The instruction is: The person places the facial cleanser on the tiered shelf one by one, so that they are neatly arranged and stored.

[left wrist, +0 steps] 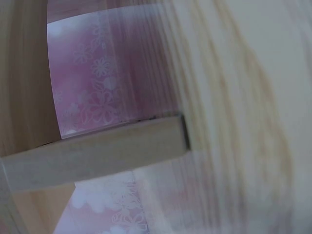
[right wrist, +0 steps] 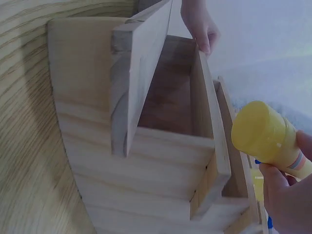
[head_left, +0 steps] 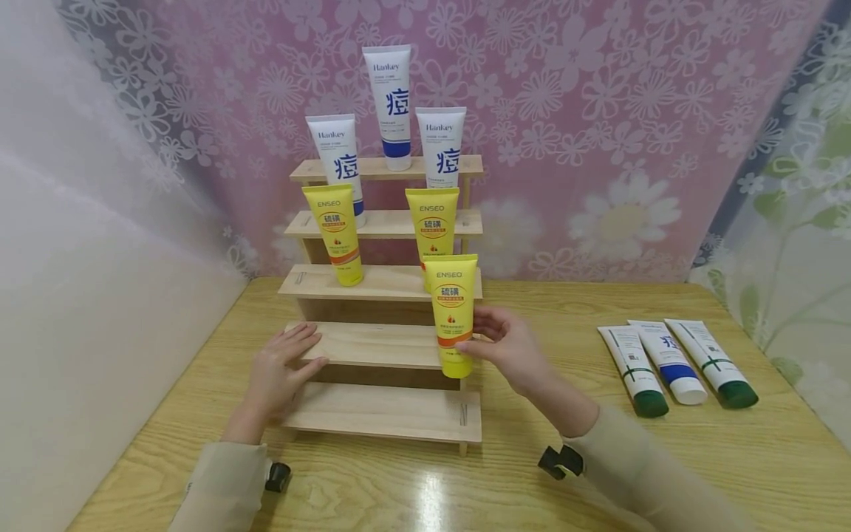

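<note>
My right hand (head_left: 508,347) pinches a yellow ENSEO squeeze tube (head_left: 454,310) near its cap end, cap down, in front of the right end of the second step from the bottom. In the right wrist view the tube's yellow cap (right wrist: 256,129) hangs beside the steps, apart from the wood. My left hand (head_left: 282,366) rests on the left end of that same step of the wooden tiered stand (head_left: 379,345). Two more yellow tubes (head_left: 337,240) stand on the middle step. White Hankey tubes (head_left: 392,103) stand on the two highest steps. The left wrist view shows wood up close, no hand.
On the table (head_left: 552,310) at the right lie three tubes: a white one with a green cap (head_left: 631,369), a white-and-blue one (head_left: 671,362), and another green-capped one (head_left: 714,362). A flowered pink backdrop (head_left: 532,148) rises behind the stand, and a white wall (head_left: 113,222) at left.
</note>
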Motion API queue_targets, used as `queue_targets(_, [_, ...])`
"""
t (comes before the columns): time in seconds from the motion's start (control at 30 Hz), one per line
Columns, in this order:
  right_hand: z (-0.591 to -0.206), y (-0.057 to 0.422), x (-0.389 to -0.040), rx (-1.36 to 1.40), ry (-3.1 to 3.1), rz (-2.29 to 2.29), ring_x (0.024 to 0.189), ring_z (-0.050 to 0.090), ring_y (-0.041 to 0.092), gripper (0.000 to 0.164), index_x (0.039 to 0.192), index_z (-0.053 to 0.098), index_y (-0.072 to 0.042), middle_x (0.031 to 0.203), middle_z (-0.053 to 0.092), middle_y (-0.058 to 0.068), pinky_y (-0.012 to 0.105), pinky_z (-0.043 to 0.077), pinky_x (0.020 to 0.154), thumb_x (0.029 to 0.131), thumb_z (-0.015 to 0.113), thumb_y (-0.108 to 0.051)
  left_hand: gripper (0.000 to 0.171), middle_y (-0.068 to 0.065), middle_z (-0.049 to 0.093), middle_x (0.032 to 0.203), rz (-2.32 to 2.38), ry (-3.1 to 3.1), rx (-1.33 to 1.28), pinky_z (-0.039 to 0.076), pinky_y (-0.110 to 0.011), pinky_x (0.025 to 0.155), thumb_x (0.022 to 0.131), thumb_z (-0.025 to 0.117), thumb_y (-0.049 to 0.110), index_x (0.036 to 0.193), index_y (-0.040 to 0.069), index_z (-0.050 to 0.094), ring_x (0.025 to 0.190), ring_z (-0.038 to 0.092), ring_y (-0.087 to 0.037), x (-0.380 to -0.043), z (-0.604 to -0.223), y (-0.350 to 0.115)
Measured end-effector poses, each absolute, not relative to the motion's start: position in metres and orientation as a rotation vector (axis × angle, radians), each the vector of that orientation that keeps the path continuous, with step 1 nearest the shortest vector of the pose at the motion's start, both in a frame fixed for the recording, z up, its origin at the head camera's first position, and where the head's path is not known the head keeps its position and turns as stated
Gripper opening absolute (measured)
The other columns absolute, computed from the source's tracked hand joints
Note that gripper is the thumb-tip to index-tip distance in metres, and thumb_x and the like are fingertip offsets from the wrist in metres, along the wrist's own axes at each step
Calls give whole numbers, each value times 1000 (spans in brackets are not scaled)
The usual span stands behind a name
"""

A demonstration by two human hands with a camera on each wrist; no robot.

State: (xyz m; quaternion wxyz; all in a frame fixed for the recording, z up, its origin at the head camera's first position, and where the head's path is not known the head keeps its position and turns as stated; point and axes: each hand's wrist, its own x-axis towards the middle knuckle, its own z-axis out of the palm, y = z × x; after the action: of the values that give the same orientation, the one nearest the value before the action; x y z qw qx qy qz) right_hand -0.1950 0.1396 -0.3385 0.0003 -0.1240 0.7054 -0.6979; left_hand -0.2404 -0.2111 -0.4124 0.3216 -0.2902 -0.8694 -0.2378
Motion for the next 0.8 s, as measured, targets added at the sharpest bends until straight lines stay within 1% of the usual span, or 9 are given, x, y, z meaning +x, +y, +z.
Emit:
queue_targets(0.23, [-341,114,-203,-507,2193,-2171,102,54,26,50,116,51,5,110,56,17,33,47,83,71,71,2,44,-12,58,113,-644,-2272,-768,33,-48,95,69,74,28,102,0,66,108,51,-28,-241,-413,-211])
queue_targets(0.43, [-336,90,-206,-534,2209,-2148,101,54,23,47,116,52,0,110,57,12,31,47,83,73,71,-1,44,-13,59,112,-641,-2256,-781,35,-51,92,69,74,28,101,-1,66,107,52,-29,-241,-415,-212])
queue_targets(0.5, [-335,82,-207,-565,2225,-2136,101,55,23,46,116,52,-1,109,57,11,31,47,83,73,70,-2,44,-13,59,113,-641,-2265,-775,34,-49,94,69,74,29,102,-1,66,108,52,-29,-241,-415,-212])
queue_targets(0.7, [-332,60,-212,-608,2274,-2110,100,55,21,46,115,51,-1,109,56,10,29,47,82,74,70,-2,44,-10,58,115,-646,-2292,-748,29,-40,100,70,74,29,104,1,65,111,50,-26,-241,-415,-212])
queue_targets(0.8, [-330,51,-215,-604,2313,-2071,99,55,20,45,114,51,-1,109,56,9,28,47,83,73,71,-3,44,-11,58,115,-645,-2282,-757,30,-42,99,69,74,27,104,1,65,110,50,-26,-241,-415,-212])
